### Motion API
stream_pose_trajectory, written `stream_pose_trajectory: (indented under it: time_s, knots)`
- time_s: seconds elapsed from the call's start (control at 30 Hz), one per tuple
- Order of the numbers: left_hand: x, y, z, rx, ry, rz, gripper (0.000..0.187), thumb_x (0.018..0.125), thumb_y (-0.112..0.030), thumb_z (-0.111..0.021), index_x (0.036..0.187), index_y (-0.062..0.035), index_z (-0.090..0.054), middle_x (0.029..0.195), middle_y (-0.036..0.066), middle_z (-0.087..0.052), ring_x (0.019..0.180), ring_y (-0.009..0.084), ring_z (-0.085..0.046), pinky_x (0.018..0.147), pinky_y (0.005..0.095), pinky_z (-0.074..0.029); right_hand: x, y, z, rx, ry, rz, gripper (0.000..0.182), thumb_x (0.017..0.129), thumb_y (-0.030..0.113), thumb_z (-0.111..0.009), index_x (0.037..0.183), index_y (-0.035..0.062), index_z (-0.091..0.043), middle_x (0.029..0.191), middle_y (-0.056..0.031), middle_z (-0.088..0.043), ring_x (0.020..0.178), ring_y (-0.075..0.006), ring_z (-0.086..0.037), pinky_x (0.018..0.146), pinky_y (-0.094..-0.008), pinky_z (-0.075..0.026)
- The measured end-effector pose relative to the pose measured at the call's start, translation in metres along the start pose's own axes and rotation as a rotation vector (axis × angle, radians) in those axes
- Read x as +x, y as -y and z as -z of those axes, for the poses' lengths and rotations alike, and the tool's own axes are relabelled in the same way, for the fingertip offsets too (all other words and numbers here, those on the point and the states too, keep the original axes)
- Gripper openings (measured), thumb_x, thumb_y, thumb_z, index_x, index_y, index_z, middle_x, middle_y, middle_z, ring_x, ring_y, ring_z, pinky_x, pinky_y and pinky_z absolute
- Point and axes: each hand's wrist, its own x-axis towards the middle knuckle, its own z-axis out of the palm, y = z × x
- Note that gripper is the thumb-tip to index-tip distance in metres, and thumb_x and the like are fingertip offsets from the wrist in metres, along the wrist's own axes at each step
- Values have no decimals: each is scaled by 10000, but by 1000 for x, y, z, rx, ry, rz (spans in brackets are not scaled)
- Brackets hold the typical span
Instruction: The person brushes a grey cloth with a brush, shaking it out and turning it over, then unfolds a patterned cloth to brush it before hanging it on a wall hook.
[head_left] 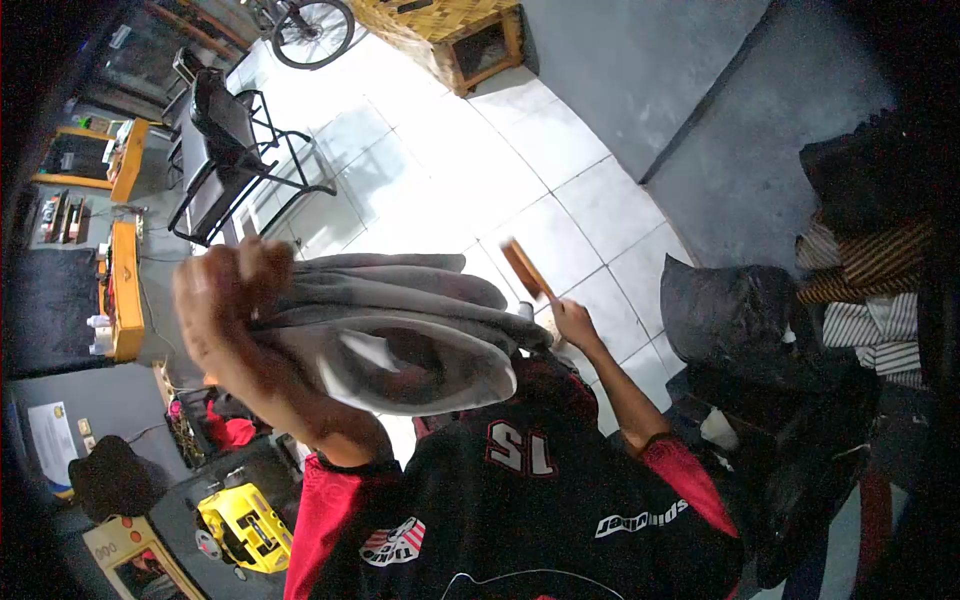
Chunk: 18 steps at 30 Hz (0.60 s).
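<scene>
My left hand (pixel 235 300), slightly blurred, is raised at the left with its fingers closed on a grey cloth garment (pixel 400 285). The garment hangs in folds across the front of my body, and its lower part bulges into a wide loop. To the right, my right hand (pixel 573 322) grips the handle of a wooden brush (pixel 525 268). The brush head points up and away from me, beyond the garment's right end and apart from it.
White floor tiles (pixel 520 160) lie ahead. Black chairs (pixel 225 140) stand at the left, near wooden wall shelves (pixel 125 290). A bicycle (pixel 312 30) and a woven-sided wooden piece (pixel 450 30) are at the back. Dark bags (pixel 725 310) and striped cloths (pixel 870 320) hang at the right.
</scene>
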Motion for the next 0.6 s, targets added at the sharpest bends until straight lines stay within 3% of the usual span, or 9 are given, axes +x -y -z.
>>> stream_pose_trajectory:
  time_s: [0.07, 0.13, 0.17, 0.23, 0.33, 0.4, 0.43, 0.47, 0.6]
  knots:
    - [-6, 7, -35, 181, -195, -43, 289, 823, -59, -493, 630, -117, -285, 547, -18, -306, 511, 74, -271, 493, 235, -265, -35, 85, 50, 673, 61, 131, 411, 871, 449, -367, 726, 75, -458, 550, 31, -369, 502, -65, -352, 464, -222, -317]
    - [-10, 11, -38, 71, -40, 44, 302, 809, -3, -503, 635, -110, -281, 581, -19, -332, 533, 58, -294, 510, 199, -282, -76, 148, 80, 1134, 279, 348, 348, 873, 425, -399, 765, 97, -446, 598, 55, -374, 531, -42, -366, 465, -185, -310]
    - [-12, 14, -42, 33, 21, 72, 314, 809, 11, -505, 635, -110, -272, 594, -19, -342, 541, 54, -303, 517, 183, -285, -88, 171, 94, 927, 341, 229, 257, 880, 315, -437, 885, 67, -507, 713, 9, -489, 606, -68, -461, 519, -182, -379]
    - [-11, 20, -46, 92, 27, -37, 306, 834, -16, -494, 642, -106, -274, 610, -13, -352, 543, 57, -319, 530, 180, -323, -71, 151, 52, 629, 315, 588, 327, 856, 287, -454, 1054, 29, -480, 908, -162, -578, 830, -232, -563, 739, -339, -446]
    - [-2, 10, -54, 54, -176, -138, 272, 854, -73, -472, 650, -102, -295, 610, -5, -339, 520, 77, -308, 523, 200, -343, -64, 154, 51, 313, 430, 692, 329, 864, 277, -428, 1080, 30, -454, 950, -183, -573, 871, -279, -568, 764, -365, -449]
    - [7, 8, -44, 97, -317, -236, 242, 868, -165, -447, 665, -87, -343, 577, -1, -339, 509, 94, -318, 526, 220, -342, -63, 138, 51, 91, 478, 515, 314, 871, 268, -389, 1087, 45, -437, 920, -196, -575, 832, -319, -580, 757, -390, -455]
    - [13, -4, -41, 58, -385, -272, 269, 869, -225, -438, 655, -87, -352, 558, -5, -295, 523, 93, -307, 544, 239, -329, -27, 82, 8, -246, 660, 243, 306, 879, 274, -359, 1055, 39, -444, 894, -193, -576, 800, -316, -587, 736, -403, -463]
    - [18, -13, -36, 37, -413, -298, 267, 868, -233, -438, 661, -86, -355, 568, -3, -300, 534, 98, -313, 555, 244, -328, -5, 11, -35, -398, 451, 590, 332, 886, 301, -329, 1088, 67, -451, 873, -179, -579, 779, -300, -592, 697, -417, -474]
    - [16, -12, -19, 28, -313, -224, 262, 862, -265, -437, 685, -84, -368, 610, 6, -323, 580, 118, -337, 597, 264, -326, -2, -65, -53, -584, 372, 354, 302, 817, 250, -448, 1100, 157, -501, 893, -152, -584, 807, -323, -584, 671, -418, -481]
